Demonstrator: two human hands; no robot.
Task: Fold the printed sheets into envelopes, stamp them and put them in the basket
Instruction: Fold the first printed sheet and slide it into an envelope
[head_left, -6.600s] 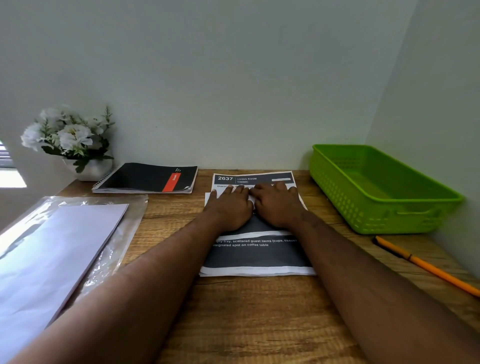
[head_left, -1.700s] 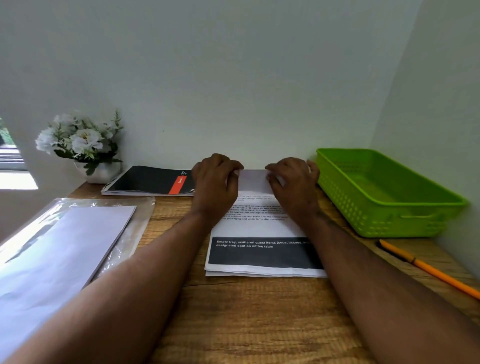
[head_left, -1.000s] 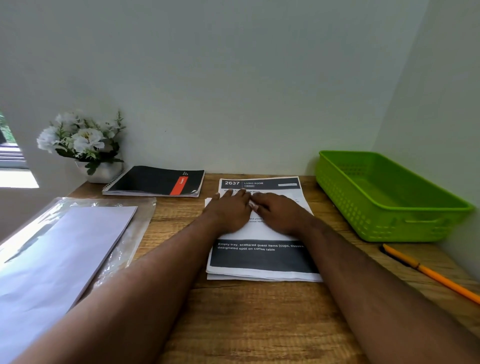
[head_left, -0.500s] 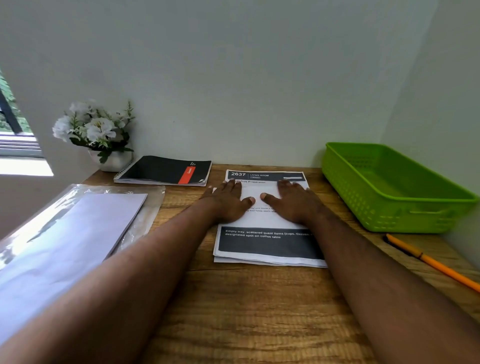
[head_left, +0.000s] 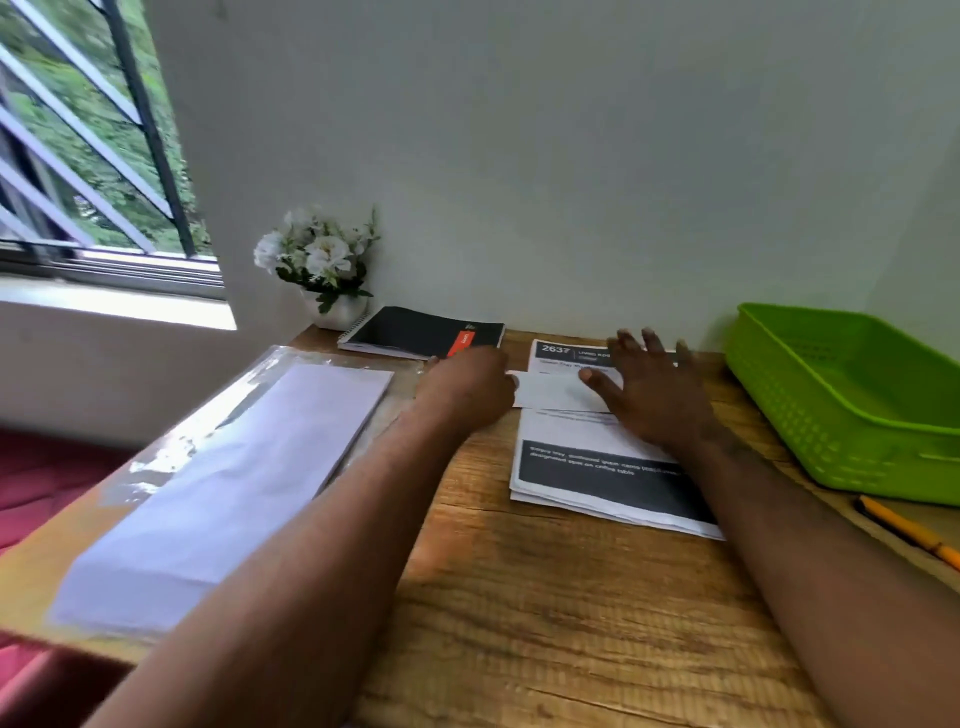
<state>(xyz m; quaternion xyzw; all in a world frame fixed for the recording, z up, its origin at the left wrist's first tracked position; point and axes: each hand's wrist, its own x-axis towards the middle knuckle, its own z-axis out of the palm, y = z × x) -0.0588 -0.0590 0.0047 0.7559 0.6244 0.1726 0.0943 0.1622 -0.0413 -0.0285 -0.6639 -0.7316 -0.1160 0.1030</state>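
A wooden desk (head_left: 545, 597) stands in a corner of pale walls, with a barred window (head_left: 88, 145) at the far left. One stack of printed sheets (head_left: 597, 467) lies on the desk right of centre, its near part showing a dark band with white text, its far part a header reading 2637. A white folded flap (head_left: 556, 389) lies across the top sheet. The right hand (head_left: 649, 395) rests flat on the sheets with its fingers spread wide and straight. The left hand (head_left: 470, 387) is at the flap's left edge; its fingers are hidden behind the back of the hand, so I cannot tell whether it pinches the paper. One green basket (head_left: 841, 410) stands just right of the stack. One orange pencil (head_left: 906, 530) lies near the basket's near side. Left of the stack lies one pack of white envelopes in clear plastic (head_left: 223, 478). At the far edge lie one black notebook (head_left: 421, 332) and one pot of white flowers (head_left: 322, 265).
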